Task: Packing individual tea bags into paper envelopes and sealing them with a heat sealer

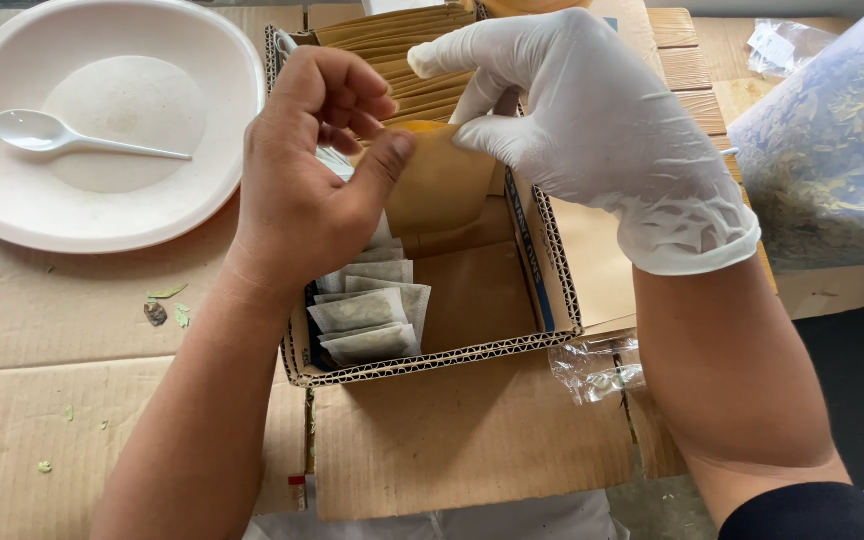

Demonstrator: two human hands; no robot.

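My bare left hand [307, 180] and my white-gloved right hand [592, 120] together pinch the top of a small brown paper envelope [437, 185] above an open cardboard box [432, 355]. The left thumb presses on the envelope's upper left edge, the gloved fingers on its upper right. Inside the box, several filled white tea bags [367, 320] lie stacked at the front left. A row of brown envelopes [412, 50] stands at the box's far end.
A white plate [12, 210] with a white plastic spoon [47, 135] sits at the far left on flattened cardboard. A clear bag of dried leaves [832, 150] lies at the right. A crumpled clear wrapper [597, 365] sits near the box's front right corner. Leaf bits [167, 305] dot the cardboard.
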